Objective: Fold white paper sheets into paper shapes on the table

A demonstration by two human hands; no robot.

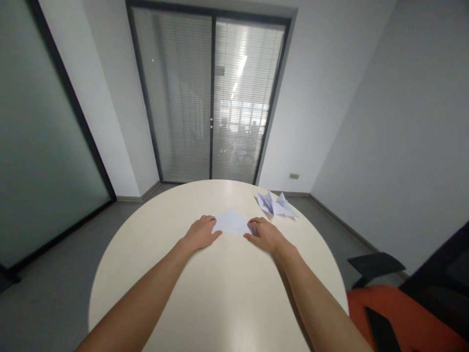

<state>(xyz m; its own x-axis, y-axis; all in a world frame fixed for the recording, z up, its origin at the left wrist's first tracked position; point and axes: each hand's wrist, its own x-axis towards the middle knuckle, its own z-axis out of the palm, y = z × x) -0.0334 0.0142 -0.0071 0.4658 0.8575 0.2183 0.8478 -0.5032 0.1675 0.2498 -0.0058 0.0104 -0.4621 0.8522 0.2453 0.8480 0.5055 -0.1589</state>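
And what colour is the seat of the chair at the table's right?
The chair seat is orange-red, seen in the head view.

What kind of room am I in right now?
Probably a small office meeting room: a round table, an armchair with an orange seat, and glass doors with blinds.

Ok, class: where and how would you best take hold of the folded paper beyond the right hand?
Pinch the folded paper lightly by a raised peak, probably from above and the near side: the peaks stand up from the tabletop, while its outer flaps spread low and look harder to get under.
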